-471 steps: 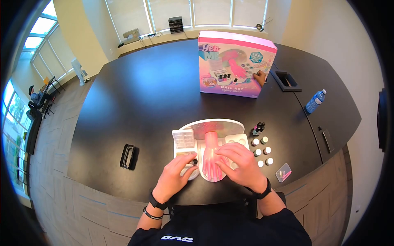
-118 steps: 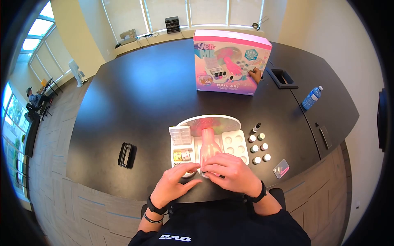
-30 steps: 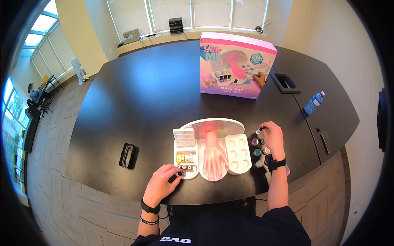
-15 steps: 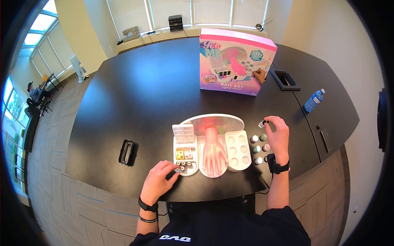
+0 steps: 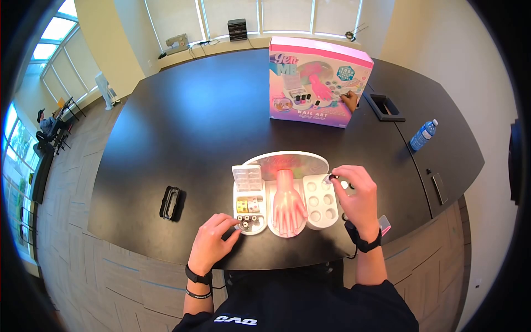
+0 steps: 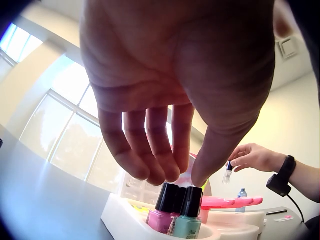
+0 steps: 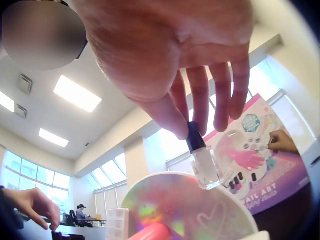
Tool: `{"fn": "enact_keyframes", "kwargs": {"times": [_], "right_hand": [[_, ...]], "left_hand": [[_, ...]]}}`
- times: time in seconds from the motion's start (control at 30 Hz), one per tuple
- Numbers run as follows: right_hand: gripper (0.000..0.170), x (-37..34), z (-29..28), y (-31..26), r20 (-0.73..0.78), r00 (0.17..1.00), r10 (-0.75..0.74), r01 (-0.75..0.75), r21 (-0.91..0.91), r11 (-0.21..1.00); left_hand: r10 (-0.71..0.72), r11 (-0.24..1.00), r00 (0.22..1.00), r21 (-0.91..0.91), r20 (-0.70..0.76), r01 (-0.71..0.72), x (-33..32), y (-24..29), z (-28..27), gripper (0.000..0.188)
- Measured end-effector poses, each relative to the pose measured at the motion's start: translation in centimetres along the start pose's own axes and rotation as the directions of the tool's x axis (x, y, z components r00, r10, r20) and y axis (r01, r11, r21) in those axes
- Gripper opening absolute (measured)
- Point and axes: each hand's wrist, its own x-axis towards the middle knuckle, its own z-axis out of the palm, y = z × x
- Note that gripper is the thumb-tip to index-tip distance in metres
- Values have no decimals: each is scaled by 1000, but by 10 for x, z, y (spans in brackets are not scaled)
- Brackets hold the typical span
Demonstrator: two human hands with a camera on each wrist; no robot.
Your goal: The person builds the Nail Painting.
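My right hand (image 5: 359, 202) pinches the black cap of a clear nail polish bottle (image 7: 205, 167), which hangs beside the white tray of round wells (image 5: 332, 220). My left hand (image 5: 209, 243) is at the front left of the nail art station, fingers loosely bent. In the left wrist view its fingertips hover right at the black caps of a pink nail polish bottle (image 6: 159, 220) and a teal one (image 6: 187, 227), standing in the station's compartment. Between the two hands lies the pink model hand (image 5: 287, 210), palm down, before the curved shiny back panel (image 5: 301, 161).
Rolls of patterned tape (image 5: 247, 205) and a lidded white case (image 5: 247, 179) sit on the station's left side. White-lidded pots (image 5: 344, 185) are partly behind my right hand. The gen ME box (image 5: 318, 83), a water bottle (image 5: 424, 134) and a black case (image 5: 170, 203) stand farther off.
My right hand has picked up the clear bottle beside the pots and carried it left to the well tray. My left hand has let go of a bottle and eased back slightly.
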Motion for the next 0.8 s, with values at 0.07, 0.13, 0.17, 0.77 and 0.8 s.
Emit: {"fn": "enact_keyframes", "kwargs": {"times": [0.07,0.13,0.17,0.77,0.8], "right_hand": [[19,-3,5,-10,27,1000,2,-3,25,1000],[19,-5,8,-21,88,996,7,-14,77,997],[19,-7,12,-23,88,996,5,-12,78,997],[20,-46,64,-70,309,938,-160,46,345,937],[20,-47,67,-70,339,925,-175,56,333,941]], "left_hand": [[7,1000,1000,3,-6,-7,0,1,0,17],[12,1000,1000,-1,-14,-12,0,2,-1,17],[11,1000,1000,-1,-16,-11,0,2,-1,17],[-17,999,1000,-43,-3,17,0,-2,0,18],[-16,999,1000,-45,-7,16,1,-2,1,18]]}}
